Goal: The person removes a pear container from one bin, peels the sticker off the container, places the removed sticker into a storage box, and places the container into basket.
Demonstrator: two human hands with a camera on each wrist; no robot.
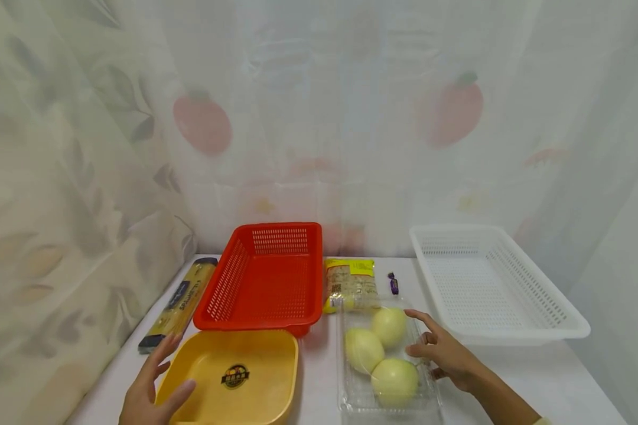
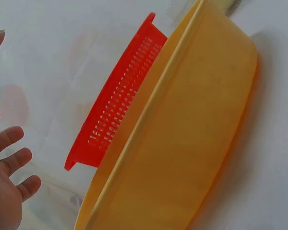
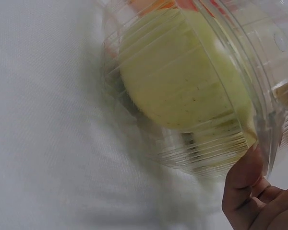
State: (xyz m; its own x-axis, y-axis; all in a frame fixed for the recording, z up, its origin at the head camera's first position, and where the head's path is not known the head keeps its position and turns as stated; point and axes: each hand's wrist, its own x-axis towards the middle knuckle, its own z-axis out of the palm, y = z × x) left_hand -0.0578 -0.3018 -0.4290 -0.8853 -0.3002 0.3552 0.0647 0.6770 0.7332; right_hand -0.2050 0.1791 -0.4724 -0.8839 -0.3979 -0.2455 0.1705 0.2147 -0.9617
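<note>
Three round, pale yellow-green fruits (image 1: 395,382) sit inside a clear plastic box (image 1: 345,396) in front of me, right of centre. At the box's right edge, my right hand (image 1: 452,357) pinches the rim, its index finger stretched over the lid. The right wrist view shows fingertips (image 3: 247,167) against the ridged rim, with one fruit behind the clear wall. My left hand (image 1: 151,386) hovers at the left side of a yellow plastic basin (image 1: 266,378), fingers spread and holding nothing. A dark round label marks the basin's inside.
Behind the basin stands a red slotted basket (image 1: 282,283), with a spaghetti packet (image 1: 183,301) on its left. A yellow-topped food packet (image 1: 351,276) and a small purple-wrapped candy (image 1: 393,284) lie behind the box. At the right is a white slotted basket (image 1: 473,295).
</note>
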